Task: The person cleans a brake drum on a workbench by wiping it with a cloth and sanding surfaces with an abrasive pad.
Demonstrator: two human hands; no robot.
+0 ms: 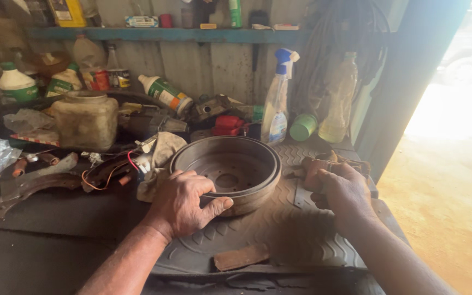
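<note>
Scrap: flat brown piece lying on the near edge of the mat, apart from both hands.
Mat: dark ribbed rubber mat covering the workbench, bearing the drum.
Left hand: fingers curled over the near rim of the drum, thumb pressed along its outer wall.
Right hand: closed around a brownish piece just right of the drum; what the piece is cannot be told.
Brake drum: round grey metal drum, open side up, centred on the mat between the hands.
Rag: dirty cloth touching the drum's left side.
Brake shoes: curved rusty parts lying to the left.
Spray bottle: upright behind the drum, beside a green cup.
Jar: cloudy plastic jar at back left.
</note>
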